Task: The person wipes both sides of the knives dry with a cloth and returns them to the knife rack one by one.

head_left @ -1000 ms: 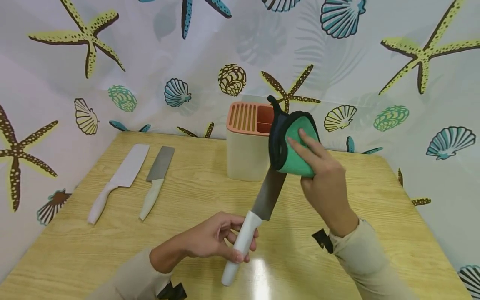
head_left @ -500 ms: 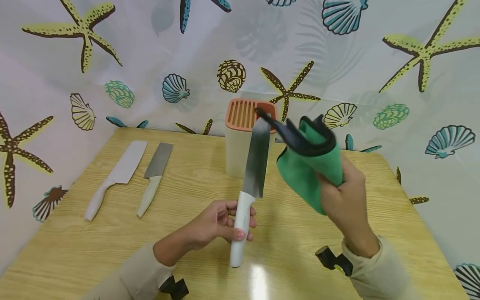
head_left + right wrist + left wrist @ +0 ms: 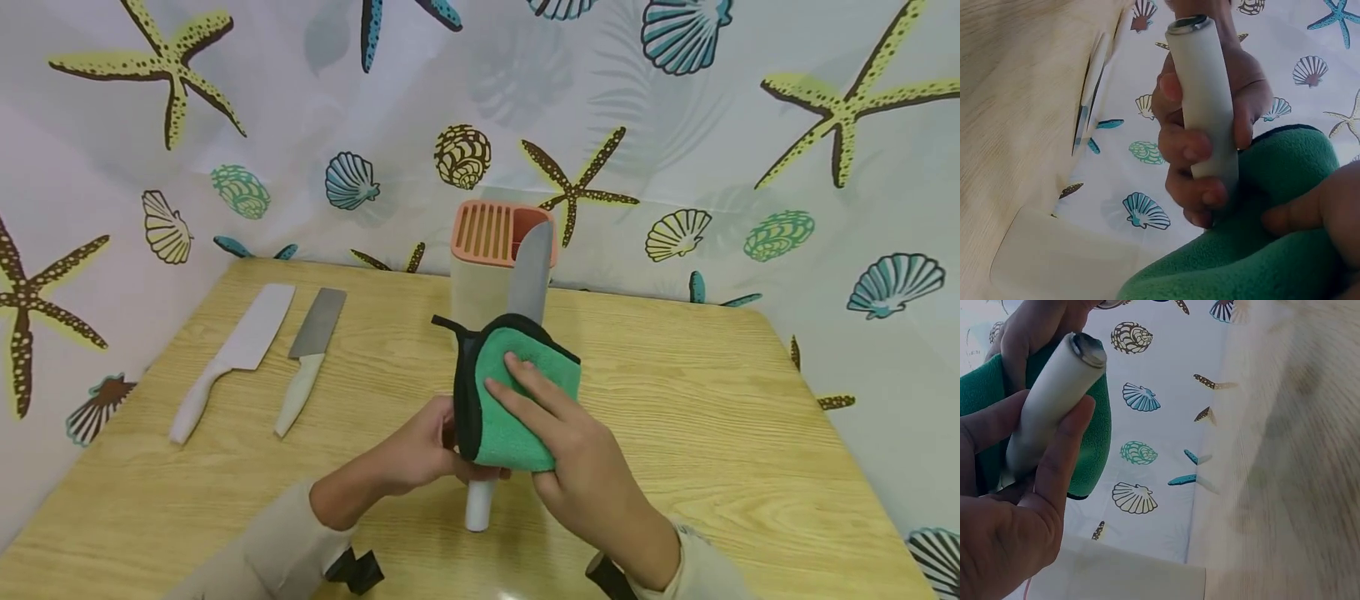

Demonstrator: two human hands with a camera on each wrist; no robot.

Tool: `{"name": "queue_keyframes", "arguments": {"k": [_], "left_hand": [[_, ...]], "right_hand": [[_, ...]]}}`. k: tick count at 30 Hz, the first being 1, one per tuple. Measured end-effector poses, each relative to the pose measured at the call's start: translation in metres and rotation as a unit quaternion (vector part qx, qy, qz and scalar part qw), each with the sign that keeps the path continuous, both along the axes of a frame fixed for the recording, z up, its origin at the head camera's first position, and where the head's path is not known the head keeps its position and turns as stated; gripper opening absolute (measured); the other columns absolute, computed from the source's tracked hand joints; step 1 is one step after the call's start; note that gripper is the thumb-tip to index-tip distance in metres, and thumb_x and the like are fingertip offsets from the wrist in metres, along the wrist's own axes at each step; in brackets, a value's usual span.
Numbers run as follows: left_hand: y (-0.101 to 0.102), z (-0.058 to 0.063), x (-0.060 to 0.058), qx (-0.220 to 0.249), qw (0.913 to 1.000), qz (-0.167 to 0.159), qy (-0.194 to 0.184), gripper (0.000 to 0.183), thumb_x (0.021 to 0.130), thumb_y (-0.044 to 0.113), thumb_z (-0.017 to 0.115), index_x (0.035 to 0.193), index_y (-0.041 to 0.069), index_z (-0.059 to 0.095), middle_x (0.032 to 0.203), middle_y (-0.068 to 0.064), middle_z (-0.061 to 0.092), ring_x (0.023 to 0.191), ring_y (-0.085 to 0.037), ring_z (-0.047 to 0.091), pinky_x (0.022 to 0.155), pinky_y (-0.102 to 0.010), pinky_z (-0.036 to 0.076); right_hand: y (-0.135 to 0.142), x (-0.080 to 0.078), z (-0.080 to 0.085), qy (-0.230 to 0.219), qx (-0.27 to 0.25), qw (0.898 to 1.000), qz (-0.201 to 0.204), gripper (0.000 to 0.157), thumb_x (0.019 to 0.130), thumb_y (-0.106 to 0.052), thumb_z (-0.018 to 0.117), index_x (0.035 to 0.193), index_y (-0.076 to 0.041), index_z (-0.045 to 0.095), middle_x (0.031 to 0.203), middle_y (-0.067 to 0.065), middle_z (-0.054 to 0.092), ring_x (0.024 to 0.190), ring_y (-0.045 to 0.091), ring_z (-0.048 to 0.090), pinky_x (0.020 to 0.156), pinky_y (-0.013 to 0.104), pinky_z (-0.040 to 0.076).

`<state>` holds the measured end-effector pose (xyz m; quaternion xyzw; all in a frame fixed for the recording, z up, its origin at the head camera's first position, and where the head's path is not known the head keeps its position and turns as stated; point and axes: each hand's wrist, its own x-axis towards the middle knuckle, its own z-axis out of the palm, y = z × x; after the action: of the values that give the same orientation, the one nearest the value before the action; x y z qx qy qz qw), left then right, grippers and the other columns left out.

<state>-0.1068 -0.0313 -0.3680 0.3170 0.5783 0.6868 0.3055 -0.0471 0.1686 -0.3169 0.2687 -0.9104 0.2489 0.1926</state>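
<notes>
My left hand [image 3: 411,454] grips the white handle of a kitchen knife [image 3: 532,271], its blade pointing up and away. My right hand [image 3: 592,471] holds a green cloth [image 3: 498,437] with black edging and a small black loop. The cloth lies over the lower blade and upper handle and hides them; the blade's rounded tip shows above it. From the left wrist, the handle [image 3: 1054,403] shows its end cap between thumb and fingers. In the right wrist view, the left fingers curl round the handle [image 3: 1204,100], and the cloth [image 3: 1229,269] folds around the part beyond.
A cream knife holder [image 3: 480,292] with a slotted orange top stands at the back, behind the raised blade. On the left of the wooden table [image 3: 712,400] lie a white-handled cleaver [image 3: 251,333] and a smaller knife [image 3: 318,321]. A seashell-patterned sheet [image 3: 405,100] hangs behind.
The cloth first covered the knife's tip, then came off to the right. Now it has moved left and down onto the blade's base. The left hand keeps its grip, the knife now more upright.
</notes>
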Motion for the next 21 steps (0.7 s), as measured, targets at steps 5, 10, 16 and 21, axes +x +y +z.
{"name": "queue_keyframes", "arguments": {"k": [5, 10, 16, 21], "left_hand": [[0.0, 0.003, 0.004, -0.008, 0.9993, -0.034, 0.009, 0.053, 0.088, -0.005, 0.069, 0.135, -0.009, 0.047, 0.112, -0.026, 0.063, 0.092, -0.013, 0.073, 0.087, -0.039, 0.06], [0.001, 0.004, 0.007, -0.019, 0.9973, -0.07, 0.007, 0.048, 0.089, -0.004, 0.068, 0.132, -0.012, 0.047, 0.114, -0.041, 0.055, 0.092, -0.017, 0.073, 0.088, -0.042, 0.06], [0.002, 0.005, 0.012, -0.027, 0.9952, -0.094, 0.012, 0.042, 0.088, -0.005, 0.069, 0.126, -0.011, 0.051, 0.114, -0.041, 0.055, 0.087, -0.008, 0.071, 0.087, -0.038, 0.06], [0.004, 0.0, 0.018, 0.003, 0.9934, -0.114, -0.015, 0.042, 0.088, -0.004, 0.07, 0.122, -0.018, 0.048, 0.111, -0.045, 0.052, 0.088, -0.009, 0.072, 0.089, -0.041, 0.06]], "right_hand": [[0.004, -0.004, 0.002, 0.034, -0.02, 0.999, -0.023, 0.095, 0.058, 0.023, 0.052, 0.142, -0.021, 0.057, 0.155, 0.004, 0.048, 0.141, 0.031, 0.049, 0.06, 0.021, 0.044], [0.014, -0.009, 0.01, 0.052, -0.052, 0.996, -0.042, 0.09, 0.063, 0.025, 0.049, 0.141, -0.019, 0.058, 0.153, 0.003, 0.049, 0.141, 0.029, 0.048, 0.083, 0.034, 0.056], [0.03, -0.019, 0.02, 0.041, -0.084, 0.994, -0.064, 0.079, 0.075, 0.023, 0.045, 0.141, -0.019, 0.058, 0.153, 0.004, 0.05, 0.142, 0.028, 0.047, 0.11, 0.03, 0.045], [0.054, -0.036, 0.033, -0.025, -0.148, 0.985, -0.081, 0.057, 0.092, 0.013, 0.045, 0.139, -0.016, 0.059, 0.146, 0.002, 0.057, 0.134, 0.023, 0.055, 0.108, 0.011, 0.039]]}}
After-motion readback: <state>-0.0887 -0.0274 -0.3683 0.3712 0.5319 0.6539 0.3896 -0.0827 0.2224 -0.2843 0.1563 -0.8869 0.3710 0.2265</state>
